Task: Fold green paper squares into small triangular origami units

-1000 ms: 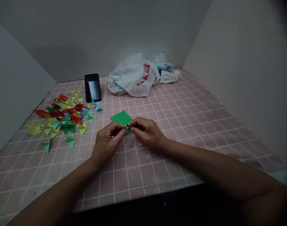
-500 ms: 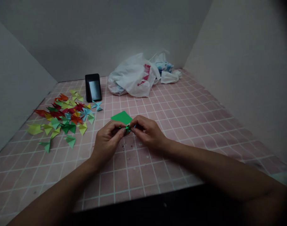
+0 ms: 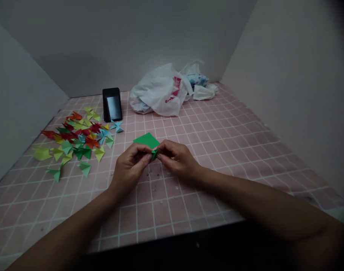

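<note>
A small folded green paper (image 3: 154, 153) is pinched between my two hands, mostly covered by the fingertips. My left hand (image 3: 132, 162) grips its left side with thumb and index finger. On the right side, the thumb and fingers of my right hand (image 3: 177, 158) close on the same paper. Just behind the hands a flat green paper sheet (image 3: 147, 140) lies on the table, its near edge hidden by the fingers. To the left spreads a pile of folded paper pieces (image 3: 83, 151) in red, orange, yellow, green and blue.
A black phone-like device (image 3: 113, 105) stands upright behind the paper pile. Crumpled white plastic bags (image 3: 160, 90) lie at the back, a blue-patterned packet (image 3: 197, 80) among them. Pink checked cloth (image 3: 217, 150) covers the table, with walls on three sides.
The folded green paper has turned slightly between my fingertips, and a little more of it shows. Both hands stay in nearly the same place.
</note>
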Demonstrator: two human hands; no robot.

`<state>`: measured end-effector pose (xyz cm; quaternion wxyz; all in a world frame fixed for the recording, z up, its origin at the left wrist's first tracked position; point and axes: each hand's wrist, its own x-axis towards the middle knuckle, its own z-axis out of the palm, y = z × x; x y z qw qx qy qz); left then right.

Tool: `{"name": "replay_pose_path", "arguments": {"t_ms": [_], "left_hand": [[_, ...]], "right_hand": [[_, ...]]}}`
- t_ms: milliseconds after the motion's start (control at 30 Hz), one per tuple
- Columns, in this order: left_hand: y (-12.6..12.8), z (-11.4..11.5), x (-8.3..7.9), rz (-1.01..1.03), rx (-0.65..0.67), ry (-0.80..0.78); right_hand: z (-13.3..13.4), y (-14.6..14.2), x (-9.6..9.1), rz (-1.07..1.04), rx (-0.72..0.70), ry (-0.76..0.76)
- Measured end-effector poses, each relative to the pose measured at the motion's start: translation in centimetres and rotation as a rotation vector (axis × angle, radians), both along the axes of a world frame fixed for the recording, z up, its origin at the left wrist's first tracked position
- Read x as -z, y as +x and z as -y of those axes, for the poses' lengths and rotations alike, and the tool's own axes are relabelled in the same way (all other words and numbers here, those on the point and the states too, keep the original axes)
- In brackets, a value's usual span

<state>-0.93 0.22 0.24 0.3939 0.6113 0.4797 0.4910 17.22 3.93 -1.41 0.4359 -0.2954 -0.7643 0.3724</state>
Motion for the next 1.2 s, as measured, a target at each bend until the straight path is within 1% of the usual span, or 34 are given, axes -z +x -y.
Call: {"name": "replay_pose_path", "arguments": {"t_ms": [133, 300, 433, 533, 633, 867, 1133, 1200], "left_hand": [[-0.13, -0.03, 0.0, -0.083, 0.022, 0.049], [-0.13, -0.17, -0.29, -0.151, 0.007, 0.137], [-0.3, -0.22, -0.45, -0.127, 0.017, 0.134], [-0.5, -0.25, -0.26, -0.038, 0.021, 0.079], [-0.54, -0.26, -0.09, 0.024, 0.025, 0.062], [-0.27, -0.28, -0.1, 0.047, 0.049, 0.051], [-0.27, -0.1, -0.06, 0.106, 0.032, -0.033], [-0.23, -0.1, -0.09, 0.127, 0.036, -0.042]], "right_hand": [[0.02, 0.02, -0.05, 0.025, 0.019, 0.025], [0.07, 0.12, -0.17, 0.044, -0.009, 0.086], [0.1, 0.16, -0.24, 0.03, -0.033, 0.09], [0.1, 0.13, -0.22, -0.025, -0.045, 0.037], [0.1, 0.08, -0.19, -0.066, -0.06, -0.031], [0.22, 0.11, -0.5, -0.111, -0.1, -0.136], [0.39, -0.02, -0.34, -0.181, -0.156, -0.349], [0.4, -0.05, -0.28, -0.191, -0.166, -0.379]]}}
